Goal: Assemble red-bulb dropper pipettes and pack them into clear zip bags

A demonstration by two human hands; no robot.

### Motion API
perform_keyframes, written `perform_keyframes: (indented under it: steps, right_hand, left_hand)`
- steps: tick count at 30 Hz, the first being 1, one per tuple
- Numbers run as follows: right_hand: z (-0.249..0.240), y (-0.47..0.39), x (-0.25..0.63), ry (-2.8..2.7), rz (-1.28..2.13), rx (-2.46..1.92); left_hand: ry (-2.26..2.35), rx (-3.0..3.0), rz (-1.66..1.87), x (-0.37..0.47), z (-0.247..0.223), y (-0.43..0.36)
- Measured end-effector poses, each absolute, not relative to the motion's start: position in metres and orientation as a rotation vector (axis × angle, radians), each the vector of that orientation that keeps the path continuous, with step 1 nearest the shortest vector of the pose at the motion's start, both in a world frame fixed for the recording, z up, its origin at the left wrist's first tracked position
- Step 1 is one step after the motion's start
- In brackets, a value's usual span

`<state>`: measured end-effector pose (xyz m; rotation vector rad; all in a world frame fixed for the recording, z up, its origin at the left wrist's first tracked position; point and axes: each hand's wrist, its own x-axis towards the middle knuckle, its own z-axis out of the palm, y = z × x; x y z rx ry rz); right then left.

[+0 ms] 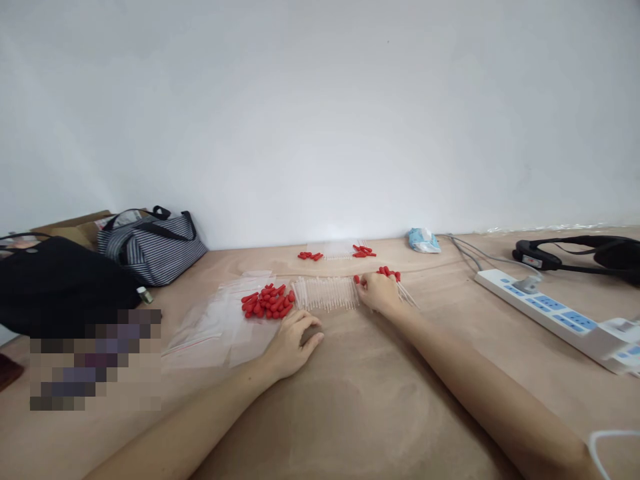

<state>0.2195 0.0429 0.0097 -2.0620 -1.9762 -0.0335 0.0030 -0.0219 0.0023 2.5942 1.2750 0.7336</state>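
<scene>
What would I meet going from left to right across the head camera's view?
Black bag, striped bag, pile of red club-shaped pieces, row of thin white sticks, right hand, crumpled blue-and-white item, white power strip.

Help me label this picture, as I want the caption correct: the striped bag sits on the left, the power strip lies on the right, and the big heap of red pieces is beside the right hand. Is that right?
Not quite: the head view shows the big heap of red pieces beside the left hand. The striped bag and power strip are as you say.
</scene>
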Motion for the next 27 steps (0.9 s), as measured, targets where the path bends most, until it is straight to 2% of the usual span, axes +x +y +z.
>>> perform_keyframes:
  steps: [6, 10, 16, 21, 25, 27]
  right_hand:
    - [0.013, 0.049, 0.202, -1.993, 0.015, -2.161]
    - [0.015, 0.053, 0.199, -1.985, 0.062, -2.213]
    - [0.016, 0.058, 0.195, -1.968, 0.121, -2.269]
    - [0.018, 0.056, 0.196, -1.974, 0.137, -2.24]
    - [0.017, 0.046, 0.204, -1.983, 0.073, -2.142]
    - [0.012, 0.035, 0.213, -2.004, 0.027, -1.927]
  left_hand:
    - [1.936, 2.754, 0.852, -0.015, 0.016, -0.008]
    - [2.061, 2.882, 0.674, -0.027, 0.019, -0.002]
    - [2.075, 2.948, 0.545, -0.027, 0.015, 0.0]
    - [1.978, 2.973, 0.685, -0.02, 0.017, -0.006]
    - [1.6, 2.848, 0.866, -0.009, 0.015, -0.016]
    - [1.409, 2.704, 0.894, -0.004, 0.01, -0.02]
